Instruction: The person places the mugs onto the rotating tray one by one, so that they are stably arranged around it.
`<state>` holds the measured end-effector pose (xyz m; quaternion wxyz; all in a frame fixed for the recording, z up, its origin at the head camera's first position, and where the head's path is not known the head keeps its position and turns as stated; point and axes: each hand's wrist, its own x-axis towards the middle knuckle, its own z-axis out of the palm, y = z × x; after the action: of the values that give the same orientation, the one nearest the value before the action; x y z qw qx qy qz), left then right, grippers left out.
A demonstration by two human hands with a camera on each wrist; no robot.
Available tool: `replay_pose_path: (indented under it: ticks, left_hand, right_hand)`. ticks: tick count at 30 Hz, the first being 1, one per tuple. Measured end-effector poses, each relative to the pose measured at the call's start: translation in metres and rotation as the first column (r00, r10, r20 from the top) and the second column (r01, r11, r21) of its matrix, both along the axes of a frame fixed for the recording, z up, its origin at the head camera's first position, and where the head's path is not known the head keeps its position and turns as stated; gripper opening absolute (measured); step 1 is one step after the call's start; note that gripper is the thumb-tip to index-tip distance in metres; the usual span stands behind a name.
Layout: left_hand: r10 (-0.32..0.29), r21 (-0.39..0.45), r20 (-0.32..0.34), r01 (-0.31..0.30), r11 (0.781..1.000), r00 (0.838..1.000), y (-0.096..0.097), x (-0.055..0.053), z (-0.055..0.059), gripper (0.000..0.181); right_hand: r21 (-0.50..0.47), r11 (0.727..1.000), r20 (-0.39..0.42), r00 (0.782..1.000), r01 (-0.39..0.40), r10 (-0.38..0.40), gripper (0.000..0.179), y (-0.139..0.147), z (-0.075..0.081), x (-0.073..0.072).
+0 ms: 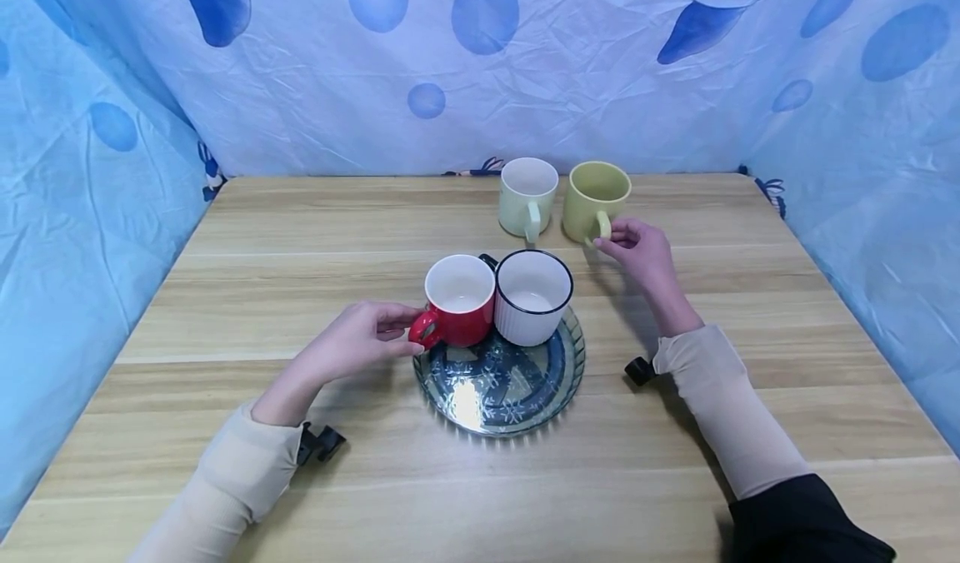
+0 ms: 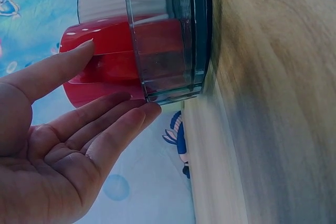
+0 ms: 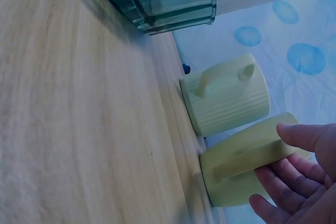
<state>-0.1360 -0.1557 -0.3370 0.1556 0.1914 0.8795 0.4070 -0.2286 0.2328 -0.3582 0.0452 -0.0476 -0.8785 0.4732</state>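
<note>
Red mug [image 1: 467, 327] is looking like super glossy ceramic, yellow-green mug [image 1: 580, 211] is looking smooth but duller, white mug [image 1: 528, 323] and pale green mug [image 3: 228, 100] are rocking ribbed sides, glass dish [image 1: 501, 409] is gleaming, tabletop [image 1: 337, 246] is showing wood grain, and backdrop [image 1: 300, 88] is looking like creased cloth.

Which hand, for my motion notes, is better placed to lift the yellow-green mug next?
Right, probably: the right hand pinches the yellow-green mug by its handle; the left hand is at the red mug.

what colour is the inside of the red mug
The red mug is white inside, seen best in the head view.
</note>
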Motion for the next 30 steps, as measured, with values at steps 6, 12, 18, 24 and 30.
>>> replay_pose_path:
  ticks: [6,12,18,24,30]
  left_hand:
    - [-0.001,0.004,0.005,0.001,1.0,1.0,-0.0001,0.0006,0.0008,0.048]
    - [-0.002,-0.004,0.002,0.002,1.0,1.0,0.0003,0.0004,0.001,0.048]
    - [-0.007,-0.002,-0.002,0.007,1.0,1.0,0.0001,-0.0001,0.0002,0.048]
    - [-0.013,-0.002,-0.01,0.013,1.0,1.0,-0.0001,-0.0009,-0.0011,0.048]
    - [-0.016,-0.004,-0.018,0.016,1.0,1.0,-0.0003,-0.0012,-0.0016,0.048]
  right_hand:
    - [0.017,1.0,-0.006,1.0,0.018,-0.018,0.04,-0.0007,0.0002,-0.0002]
    - [0.043,0.999,-0.009,0.999,0.034,-0.034,0.038,0.0007,-0.0015,-0.0019]
    - [0.069,0.997,-0.008,1.0,0.031,-0.03,0.037,0.0029,-0.0035,-0.0017]
    - [0.07,0.997,-0.015,0.999,0.043,-0.042,0.036,0.0024,-0.0041,-0.003]
    - [0.084,0.995,-0.024,0.998,0.055,-0.054,0.034,0.0022,-0.0025,-0.0028]
